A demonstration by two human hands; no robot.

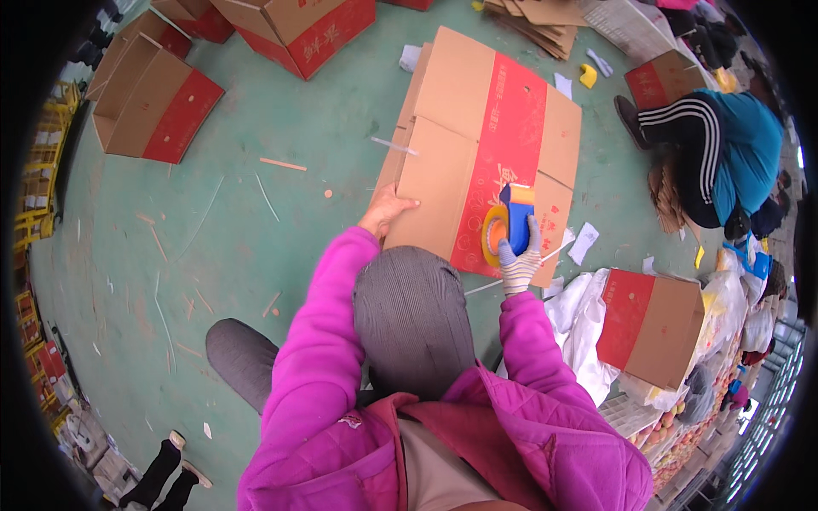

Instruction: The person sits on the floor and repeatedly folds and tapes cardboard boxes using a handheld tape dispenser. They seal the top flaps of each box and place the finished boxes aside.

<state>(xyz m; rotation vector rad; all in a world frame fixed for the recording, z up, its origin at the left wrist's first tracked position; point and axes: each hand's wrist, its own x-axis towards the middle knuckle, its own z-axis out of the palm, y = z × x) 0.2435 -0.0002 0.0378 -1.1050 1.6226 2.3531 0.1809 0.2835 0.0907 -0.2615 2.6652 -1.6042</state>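
Before my knees, several flattened cardboard cartons [441, 134] lie stacked on the green floor, the top one brown with a red printed band. Bare at the fingers, my left hand [385, 209] holds the near left edge of the stack, thumb on top. My right hand [521, 259], in a striped knit glove, grips a blue tape dispenser [521, 220] above the red band. A roll of yellowish tape [492, 235] with an orange hub sits on the dispenser. A clear strip [395, 147] sticks out over the stack's left edge.
Opened cartons stand at the far left [156, 102] and top [307, 32]. A red-and-brown carton [652, 326] rests at right beside white plastic sheeting [578, 332]. A co-worker in a teal top [744, 156] bends at the right. Cardboard scraps [283, 164] litter the floor.
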